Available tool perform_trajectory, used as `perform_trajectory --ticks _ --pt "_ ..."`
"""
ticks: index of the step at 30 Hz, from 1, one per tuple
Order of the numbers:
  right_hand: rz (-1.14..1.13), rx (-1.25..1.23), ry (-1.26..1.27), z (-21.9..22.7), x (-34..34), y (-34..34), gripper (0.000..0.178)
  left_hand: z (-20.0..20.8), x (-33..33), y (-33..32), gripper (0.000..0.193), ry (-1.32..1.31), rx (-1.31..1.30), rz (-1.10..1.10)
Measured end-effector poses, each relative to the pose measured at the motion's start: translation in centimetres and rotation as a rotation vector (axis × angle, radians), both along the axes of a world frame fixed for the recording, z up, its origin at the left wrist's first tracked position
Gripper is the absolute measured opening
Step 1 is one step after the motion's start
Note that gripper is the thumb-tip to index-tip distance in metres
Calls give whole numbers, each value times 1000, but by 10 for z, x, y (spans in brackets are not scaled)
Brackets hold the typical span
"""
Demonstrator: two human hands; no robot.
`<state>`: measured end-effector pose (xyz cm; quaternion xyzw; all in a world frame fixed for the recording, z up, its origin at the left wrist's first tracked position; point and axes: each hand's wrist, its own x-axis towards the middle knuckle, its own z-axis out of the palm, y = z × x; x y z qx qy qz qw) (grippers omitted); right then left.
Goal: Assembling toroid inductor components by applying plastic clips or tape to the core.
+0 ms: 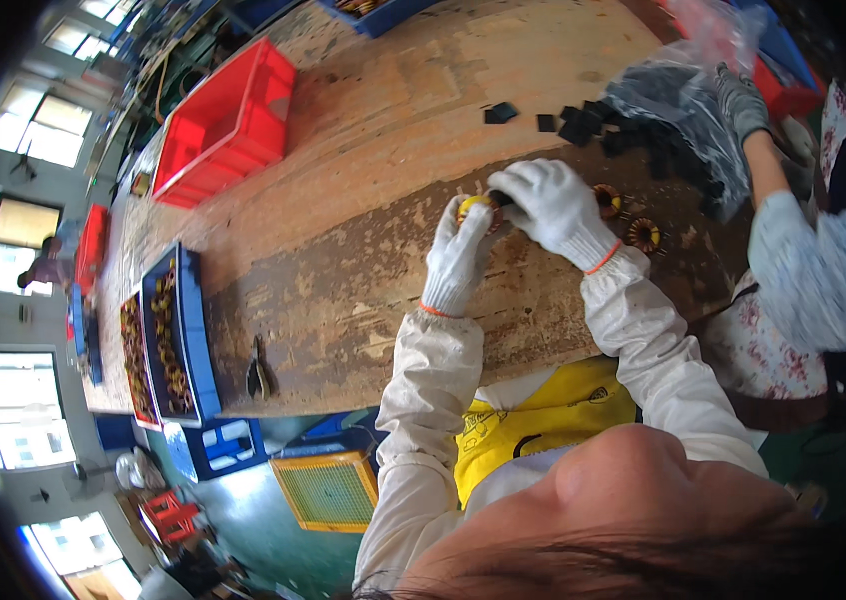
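Note:
White knitted gloves cover both hands, which meet above the worn wooden table. My left hand is closed round a yellow ring coil, a toroid whose winding is mostly hidden by the fingers. Against the coil's right side, my right hand pinches a small black piece; its exact shape is covered by the glove. To the right of that hand lie two copper-wound ring coils, the upper coil and the lower coil. Black square pads are scattered beyond them.
A co-worker's gloved hand grips a clear plastic bag at the right. Pliers lie near the table's front edge. Left of them, a blue crate holds many coils. Farther back stands a red crate. Below the table is a yellow-framed grid.

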<state>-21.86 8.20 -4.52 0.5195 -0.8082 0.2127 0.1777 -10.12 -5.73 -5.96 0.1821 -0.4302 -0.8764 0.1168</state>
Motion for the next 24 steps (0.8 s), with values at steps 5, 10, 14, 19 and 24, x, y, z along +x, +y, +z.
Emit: perform_trajectory --ticks 5,10,14,19,24 --pt "-25 85 -25 0 6 -7 40 -6 6 -3 25 87 -21 0" --pt "-126 -184 -275 11 -3 5 33 15 -1 10 25 166 23 -89" --pt "8 -512 -649 3 -4 3 27 4 -1 2 21 157 -124 -28" --pt "123 -664 -1124 0 0 2 27 11 -3 9 23 156 -132 12" --pt "152 -649 -1428 6 2 2 22 16 -1 8 25 150 -117 111"
